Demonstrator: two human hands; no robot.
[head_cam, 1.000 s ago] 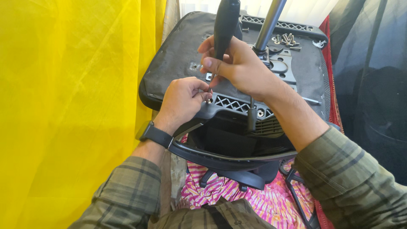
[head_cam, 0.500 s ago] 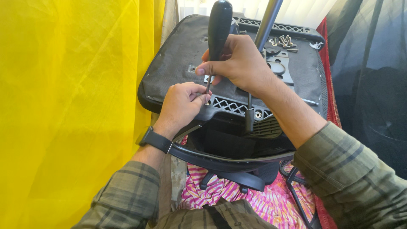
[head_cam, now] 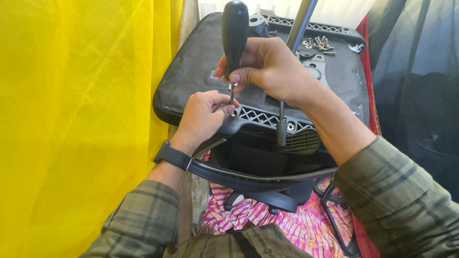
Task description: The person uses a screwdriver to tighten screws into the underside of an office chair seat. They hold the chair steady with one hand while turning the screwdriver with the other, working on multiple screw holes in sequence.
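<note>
Right hand [head_cam: 270, 67] grip clamps smooth black screwdriver [head_cam: 235, 33]; left hand [head_cam: 203, 117] pinches its metal shaft.

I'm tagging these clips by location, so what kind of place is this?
Probably a room at home, not a workshop: an upturned office chair seat lies beside a yellow curtain, over pink patterned bedding, with loose screws on it.

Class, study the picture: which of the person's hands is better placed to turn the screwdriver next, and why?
The right hand. It already wraps the black screwdriver handle from above, upright over the screw. The left hand is low, its fingertips pinching at the tip by the chair bracket.
</note>
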